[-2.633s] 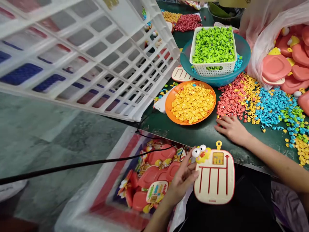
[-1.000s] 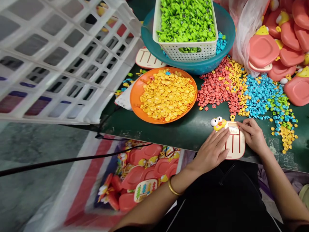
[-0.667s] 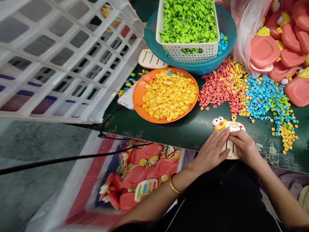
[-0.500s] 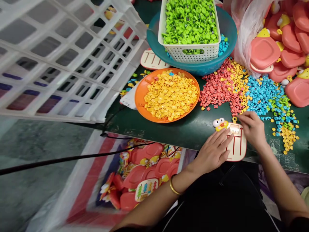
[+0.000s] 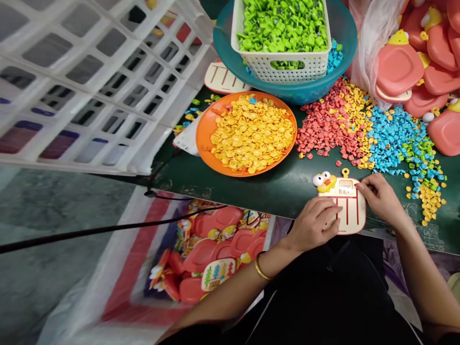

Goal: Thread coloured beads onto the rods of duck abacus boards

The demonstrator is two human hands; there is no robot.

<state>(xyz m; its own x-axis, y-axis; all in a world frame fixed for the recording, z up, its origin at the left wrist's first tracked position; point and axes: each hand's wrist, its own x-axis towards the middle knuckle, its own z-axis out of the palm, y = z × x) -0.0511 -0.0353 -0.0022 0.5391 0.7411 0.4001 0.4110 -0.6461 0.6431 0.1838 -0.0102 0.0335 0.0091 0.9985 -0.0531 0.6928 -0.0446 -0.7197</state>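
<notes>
A cream toy board [image 5: 352, 218] with red edging and several red slots lies near the table's front edge. It has a yellow duck head [image 5: 325, 182] with big white eyes at its top left and a small yellow ring [image 5: 345, 172] on top. My left hand [image 5: 316, 220] rests over the board's left side, fingers loosely bent and thumb apart. At the upper end of the right slot, my right hand [image 5: 377, 197] pinches a small red bead [image 5: 357, 186], mostly hidden by the fingertips. Loose red beads [image 5: 323, 129] are heaped just beyond.
An orange plate [image 5: 204, 151] of yellow pieces stands left of the board. Behind is a blue basin [image 5: 347, 28] holding a white basket [image 5: 280, 74] of green pieces. Blue beads [image 5: 388, 139] and red duck boards [image 5: 398, 69] lie right. A white crate [image 5: 143, 165] stands left.
My right hand has moved from beside the ring and bead heap down to the top of the right slot. My left hand has slid down off the picture window, its fingers more bent.
</notes>
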